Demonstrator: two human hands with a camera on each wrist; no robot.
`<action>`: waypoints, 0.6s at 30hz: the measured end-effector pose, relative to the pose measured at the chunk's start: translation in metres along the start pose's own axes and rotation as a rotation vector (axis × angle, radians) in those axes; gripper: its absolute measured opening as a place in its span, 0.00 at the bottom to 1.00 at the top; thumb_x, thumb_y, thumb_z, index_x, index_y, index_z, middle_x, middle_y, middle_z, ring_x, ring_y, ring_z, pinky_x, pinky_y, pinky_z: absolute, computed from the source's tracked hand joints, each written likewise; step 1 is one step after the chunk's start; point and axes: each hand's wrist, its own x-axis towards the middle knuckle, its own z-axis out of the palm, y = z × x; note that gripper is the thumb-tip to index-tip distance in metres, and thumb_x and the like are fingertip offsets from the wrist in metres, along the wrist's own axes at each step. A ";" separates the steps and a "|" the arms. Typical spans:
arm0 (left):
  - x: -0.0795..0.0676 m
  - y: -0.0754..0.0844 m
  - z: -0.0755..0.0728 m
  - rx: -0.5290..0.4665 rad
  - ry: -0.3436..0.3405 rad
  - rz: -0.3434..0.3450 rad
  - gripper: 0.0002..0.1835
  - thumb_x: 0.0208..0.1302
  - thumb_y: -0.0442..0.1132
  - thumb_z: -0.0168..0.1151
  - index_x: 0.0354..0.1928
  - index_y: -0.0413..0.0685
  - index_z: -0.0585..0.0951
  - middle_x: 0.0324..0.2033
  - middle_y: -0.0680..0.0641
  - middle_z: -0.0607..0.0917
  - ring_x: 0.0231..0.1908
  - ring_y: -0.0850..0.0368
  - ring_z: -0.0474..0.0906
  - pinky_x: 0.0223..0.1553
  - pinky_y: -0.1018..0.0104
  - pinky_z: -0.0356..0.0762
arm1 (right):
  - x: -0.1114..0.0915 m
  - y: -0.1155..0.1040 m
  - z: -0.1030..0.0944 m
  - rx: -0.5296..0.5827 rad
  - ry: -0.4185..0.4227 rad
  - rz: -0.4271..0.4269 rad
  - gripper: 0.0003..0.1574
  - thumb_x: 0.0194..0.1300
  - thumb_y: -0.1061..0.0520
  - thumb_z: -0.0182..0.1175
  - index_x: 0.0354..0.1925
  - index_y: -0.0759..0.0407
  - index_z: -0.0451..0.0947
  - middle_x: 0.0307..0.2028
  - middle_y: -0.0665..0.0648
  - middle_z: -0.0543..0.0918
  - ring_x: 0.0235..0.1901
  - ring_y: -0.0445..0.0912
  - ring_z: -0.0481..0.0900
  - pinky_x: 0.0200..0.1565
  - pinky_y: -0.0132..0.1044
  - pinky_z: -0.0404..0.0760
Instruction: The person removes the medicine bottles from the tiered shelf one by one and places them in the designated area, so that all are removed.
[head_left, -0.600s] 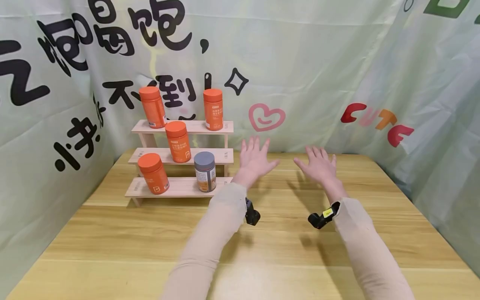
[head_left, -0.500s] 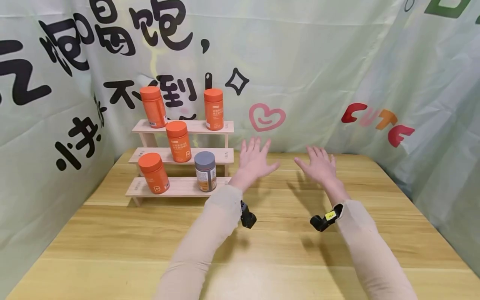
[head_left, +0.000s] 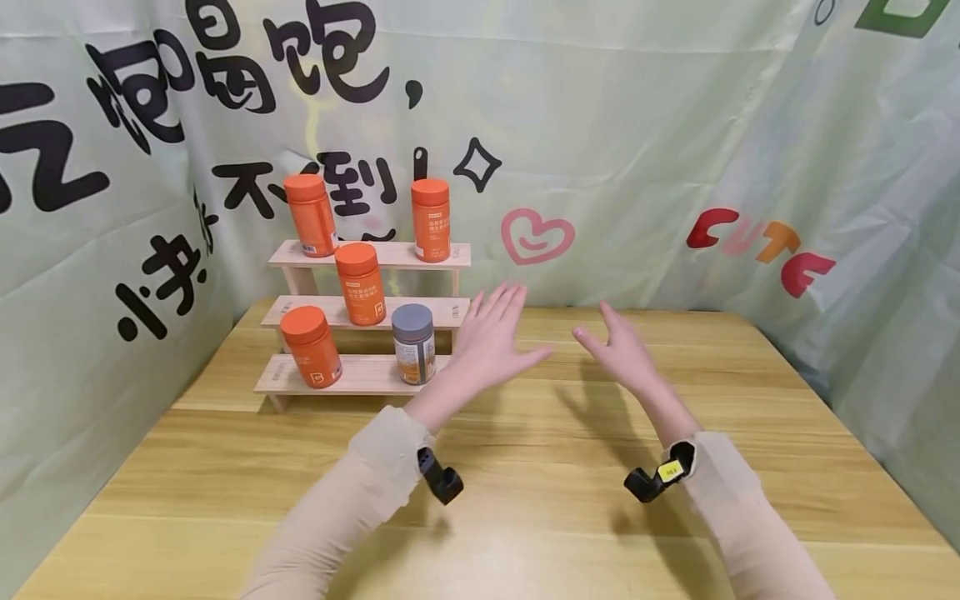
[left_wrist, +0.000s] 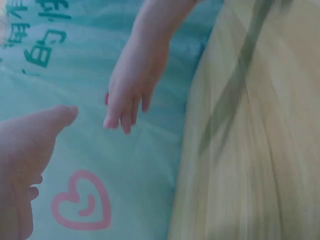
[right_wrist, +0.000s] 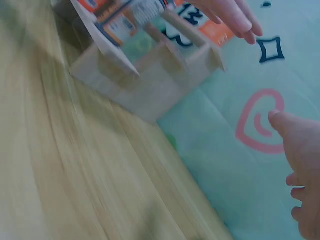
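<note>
My left hand [head_left: 491,342] hovers over the table just right of the stepped shelf, fingers straight and thumb spread toward the right, holding nothing. Nearest to it stands a grey-lidded jar [head_left: 413,343] on the lowest step. Further right, my right hand [head_left: 626,350] is in the air with its thumb and fingers extended, also holding nothing. In the left wrist view the right hand [left_wrist: 137,82] points down past the left thumb [left_wrist: 55,120]. On the shelf's lowest step at the left is an orange jar [head_left: 311,347]; another orange jar [head_left: 361,284] occupies the middle step.
The three-step wooden shelf [head_left: 367,383] stands at the back left of the wooden table [head_left: 540,517]. Two more orange jars sit on its top step, one left [head_left: 310,215] and one right [head_left: 431,220]. A printed cloth [head_left: 615,150] hangs behind and at both sides.
My left hand has drawn back and left, its forearm swinging outward, and now overlaps the shelf's right end. My right hand has turned onto its edge and shifted slightly left. The jars stay put.
</note>
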 end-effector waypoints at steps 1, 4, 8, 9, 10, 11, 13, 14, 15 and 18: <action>-0.006 0.000 -0.004 -0.026 0.020 0.007 0.51 0.55 0.70 0.51 0.71 0.44 0.52 0.70 0.46 0.54 0.70 0.53 0.44 0.68 0.56 0.36 | -0.001 -0.003 0.001 0.031 -0.005 0.000 0.52 0.67 0.38 0.49 0.70 0.70 0.40 0.69 0.71 0.49 0.67 0.63 0.47 0.65 0.58 0.49; -0.023 -0.002 -0.018 -0.133 0.096 0.027 0.51 0.54 0.67 0.57 0.70 0.42 0.55 0.69 0.45 0.58 0.69 0.52 0.49 0.68 0.57 0.42 | -0.003 -0.011 0.007 0.121 -0.016 -0.003 0.51 0.67 0.40 0.51 0.71 0.67 0.40 0.69 0.68 0.51 0.68 0.61 0.47 0.64 0.58 0.50; -0.047 -0.009 -0.037 -0.274 0.180 0.025 0.50 0.52 0.62 0.64 0.70 0.44 0.55 0.68 0.45 0.60 0.68 0.51 0.53 0.67 0.56 0.48 | -0.006 -0.021 0.017 0.246 -0.052 -0.004 0.51 0.66 0.44 0.54 0.72 0.63 0.39 0.69 0.66 0.51 0.68 0.61 0.47 0.65 0.57 0.50; -0.053 -0.012 -0.042 -0.314 0.195 0.017 0.50 0.52 0.60 0.65 0.71 0.45 0.55 0.68 0.46 0.59 0.68 0.51 0.52 0.67 0.55 0.49 | -0.007 -0.024 0.021 0.278 -0.062 -0.012 0.51 0.66 0.46 0.55 0.72 0.63 0.39 0.69 0.66 0.51 0.68 0.60 0.47 0.65 0.56 0.49; -0.059 -0.016 -0.047 -0.354 0.215 0.008 0.51 0.51 0.58 0.67 0.71 0.45 0.54 0.69 0.46 0.59 0.68 0.51 0.52 0.66 0.54 0.50 | -0.008 -0.026 0.024 0.310 -0.074 -0.021 0.51 0.66 0.47 0.56 0.72 0.64 0.39 0.70 0.66 0.51 0.68 0.60 0.46 0.66 0.55 0.48; -0.065 -0.021 -0.051 -0.390 0.238 0.000 0.50 0.50 0.57 0.68 0.71 0.47 0.54 0.69 0.47 0.59 0.68 0.51 0.52 0.66 0.53 0.52 | -0.009 -0.029 0.027 0.338 -0.089 -0.031 0.52 0.65 0.48 0.57 0.72 0.64 0.38 0.70 0.66 0.51 0.68 0.59 0.46 0.66 0.54 0.47; -0.078 -0.032 -0.060 -0.456 0.296 -0.008 0.51 0.49 0.52 0.71 0.71 0.48 0.55 0.68 0.47 0.60 0.67 0.51 0.54 0.65 0.51 0.55 | -0.011 -0.035 0.033 0.386 -0.120 -0.054 0.52 0.65 0.50 0.57 0.71 0.66 0.38 0.70 0.66 0.50 0.69 0.57 0.45 0.67 0.51 0.46; -0.084 -0.038 -0.064 -0.486 0.329 -0.011 0.50 0.48 0.48 0.73 0.71 0.48 0.56 0.68 0.48 0.60 0.67 0.52 0.55 0.64 0.51 0.56 | -0.012 -0.037 0.037 0.406 -0.138 -0.064 0.52 0.65 0.51 0.58 0.71 0.66 0.38 0.70 0.65 0.50 0.69 0.56 0.45 0.67 0.50 0.46; -0.090 -0.044 -0.068 -0.514 0.365 -0.010 0.50 0.46 0.45 0.74 0.71 0.48 0.57 0.68 0.48 0.61 0.66 0.53 0.56 0.64 0.52 0.57 | -0.013 -0.040 0.040 0.426 -0.152 -0.077 0.52 0.65 0.52 0.58 0.71 0.67 0.38 0.70 0.65 0.50 0.69 0.55 0.45 0.68 0.48 0.45; -0.107 -0.064 -0.081 -0.571 0.471 -0.006 0.50 0.43 0.34 0.75 0.70 0.47 0.59 0.66 0.48 0.64 0.65 0.54 0.59 0.64 0.58 0.58 | -0.015 -0.048 0.049 0.459 -0.196 -0.091 0.52 0.64 0.53 0.59 0.71 0.66 0.37 0.70 0.64 0.49 0.69 0.53 0.45 0.68 0.48 0.46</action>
